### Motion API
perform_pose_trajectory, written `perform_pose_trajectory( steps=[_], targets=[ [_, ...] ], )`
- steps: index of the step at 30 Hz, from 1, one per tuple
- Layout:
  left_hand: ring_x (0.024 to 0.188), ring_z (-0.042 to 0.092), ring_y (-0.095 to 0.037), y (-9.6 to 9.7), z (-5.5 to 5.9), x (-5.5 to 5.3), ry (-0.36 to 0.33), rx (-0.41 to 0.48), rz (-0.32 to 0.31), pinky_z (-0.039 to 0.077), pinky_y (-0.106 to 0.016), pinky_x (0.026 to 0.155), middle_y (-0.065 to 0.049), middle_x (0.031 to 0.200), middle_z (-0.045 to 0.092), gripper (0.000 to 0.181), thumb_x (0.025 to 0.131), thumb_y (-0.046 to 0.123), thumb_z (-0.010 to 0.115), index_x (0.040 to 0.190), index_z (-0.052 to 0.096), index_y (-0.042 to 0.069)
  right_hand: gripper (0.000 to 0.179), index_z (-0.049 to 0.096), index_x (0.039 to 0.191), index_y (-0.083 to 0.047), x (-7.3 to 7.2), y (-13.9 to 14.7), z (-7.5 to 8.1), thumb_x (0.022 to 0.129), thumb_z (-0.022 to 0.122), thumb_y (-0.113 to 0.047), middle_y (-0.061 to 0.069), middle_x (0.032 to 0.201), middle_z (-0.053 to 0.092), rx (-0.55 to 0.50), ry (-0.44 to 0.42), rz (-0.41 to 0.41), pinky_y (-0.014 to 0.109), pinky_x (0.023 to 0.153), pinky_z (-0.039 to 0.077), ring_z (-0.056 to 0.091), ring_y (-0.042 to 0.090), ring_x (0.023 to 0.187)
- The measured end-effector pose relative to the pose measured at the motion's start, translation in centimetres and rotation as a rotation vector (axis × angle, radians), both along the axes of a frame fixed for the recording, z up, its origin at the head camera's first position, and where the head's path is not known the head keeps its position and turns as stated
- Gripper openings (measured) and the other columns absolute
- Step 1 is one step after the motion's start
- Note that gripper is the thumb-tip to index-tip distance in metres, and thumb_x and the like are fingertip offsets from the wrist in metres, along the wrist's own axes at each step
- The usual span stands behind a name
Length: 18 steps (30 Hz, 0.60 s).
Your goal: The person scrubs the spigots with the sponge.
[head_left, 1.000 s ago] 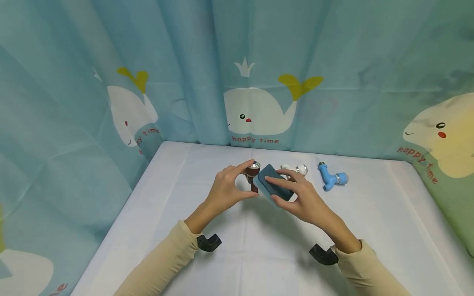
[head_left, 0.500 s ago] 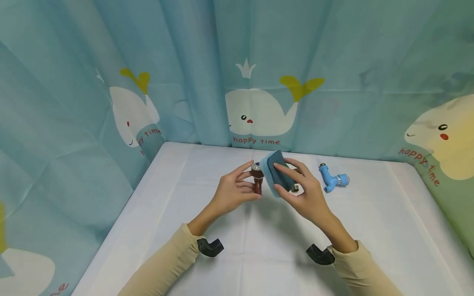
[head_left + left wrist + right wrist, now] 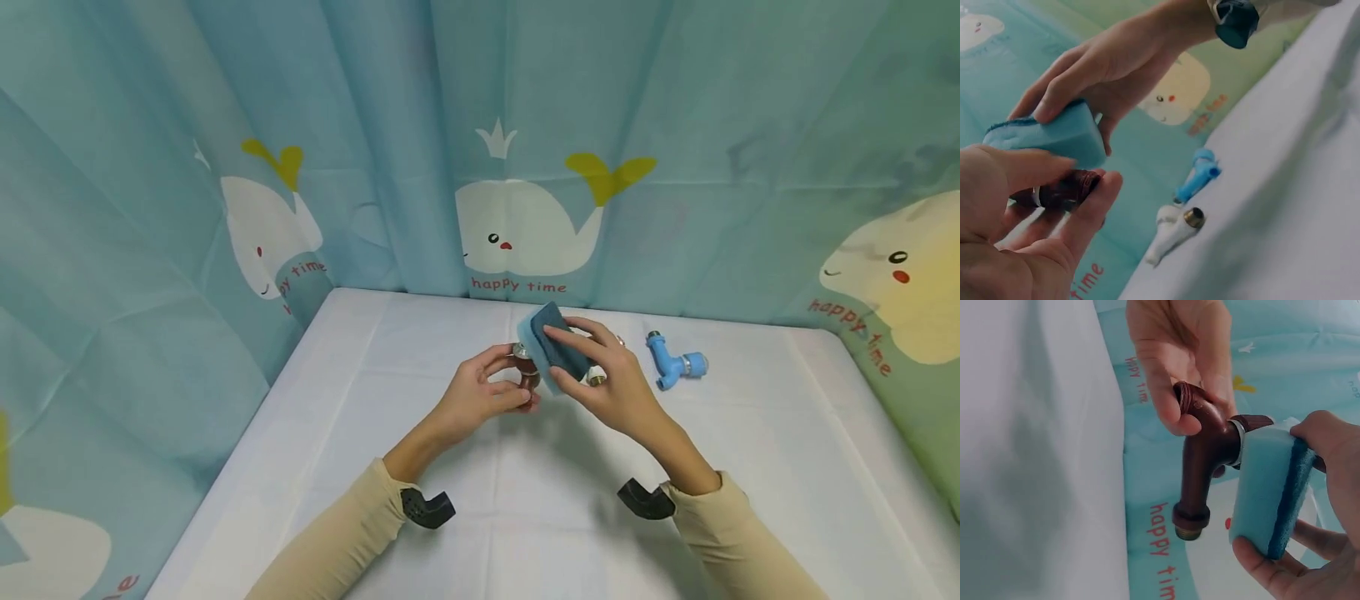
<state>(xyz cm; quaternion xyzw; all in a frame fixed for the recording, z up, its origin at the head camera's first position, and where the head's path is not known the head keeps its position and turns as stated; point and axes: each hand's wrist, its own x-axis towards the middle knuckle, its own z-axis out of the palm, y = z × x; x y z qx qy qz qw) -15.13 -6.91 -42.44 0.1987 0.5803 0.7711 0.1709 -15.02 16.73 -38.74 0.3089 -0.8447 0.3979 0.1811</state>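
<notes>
My left hand [image 3: 476,393] holds a dark brown tap [image 3: 1200,444] above the table, its fingers and thumb around the body. The right wrist view shows the tap's threaded brass end pointing down and a silver ring by its handle. In my right hand [image 3: 617,377] is a two-layer sponge [image 3: 558,342], light blue foam with a darker scouring side, gripped by its edges. The foam side lies against the tap's handle end in the right wrist view. From the head, the sponge covers part of the tap.
A blue plastic tap [image 3: 672,363] lies on the white table [image 3: 765,433] to the right. Beside it, a white tap [image 3: 1175,234] is mostly hidden behind my right hand from the head. A blue whale-print curtain [image 3: 375,150] hangs around the table's back and sides.
The sponge has shifted up over the past second and turned more upright, then back slightly left over the tap. My left hand has changed its hold, and the brown tap has tilted.
</notes>
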Motion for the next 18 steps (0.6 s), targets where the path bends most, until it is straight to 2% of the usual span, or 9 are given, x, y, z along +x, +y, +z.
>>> perform_pose_trajectory(
  steps=[4, 9, 12, 15, 18],
  targets=[
    [0.094, 0.075, -0.025, 0.0, -0.3, 0.0, -0.068, 0.047, 0.005, 0.059, -0.051, 0.091, -0.020, 0.134, 0.055, 0.055, 0.097, -0.010, 0.062, 0.148, 0.045, 0.004, 0.053, 0.068, 0.137, -0.017, 0.2, 0.1, 0.0, 0.087, 0.082, -0.010, 0.016, 0.148, 0.052, 0.013, 0.015, 0.004, 0.032, 0.056, 0.056, 0.063, 0.032, 0.114],
    [0.097, 0.074, -0.028, -0.2, -0.4, -0.1, -0.223, 0.128, -0.048, 0.055, -0.051, 0.098, -0.027, 0.129, 0.062, 0.061, 0.098, -0.014, 0.058, 0.151, 0.039, 0.011, 0.055, 0.068, 0.138, -0.018, 0.4, 0.5, 0.3, 0.085, 0.083, -0.010, 0.014, 0.149, 0.052, 0.033, 0.030, 0.030, 0.030, 0.058, 0.054, 0.064, 0.028, 0.111],
    [0.099, 0.074, -0.029, -0.2, -0.5, -0.2, -0.291, 0.146, -0.085, 0.054, -0.051, 0.100, -0.030, 0.128, 0.064, 0.060, 0.098, -0.014, 0.057, 0.151, 0.040, 0.010, 0.057, 0.068, 0.138, -0.017, 0.4, 0.9, 0.4, 0.084, 0.084, -0.008, 0.014, 0.148, 0.052, 0.033, 0.041, 0.025, 0.028, 0.067, 0.054, 0.064, 0.027, 0.110],
    [0.097, 0.074, -0.027, -0.2, -0.6, -0.2, -0.302, 0.119, -0.103, 0.056, -0.048, 0.097, -0.033, 0.133, 0.060, 0.062, 0.097, -0.015, 0.059, 0.152, 0.041, 0.009, 0.058, 0.068, 0.137, -0.017, 0.4, 1.4, 0.7, 0.082, 0.085, -0.005, 0.013, 0.148, 0.054, 0.026, 0.050, -0.002, 0.025, 0.075, 0.053, 0.065, 0.027, 0.113],
    [0.095, 0.075, -0.025, -0.3, -0.5, -0.2, -0.274, 0.080, -0.085, 0.059, -0.041, 0.092, -0.032, 0.134, 0.060, 0.068, 0.094, -0.016, 0.062, 0.154, 0.042, 0.010, 0.059, 0.068, 0.138, -0.018, 0.5, 1.9, 1.1, 0.083, 0.085, -0.006, 0.012, 0.149, 0.053, 0.026, 0.033, -0.014, 0.022, 0.078, 0.052, 0.063, 0.028, 0.117]
  ],
)
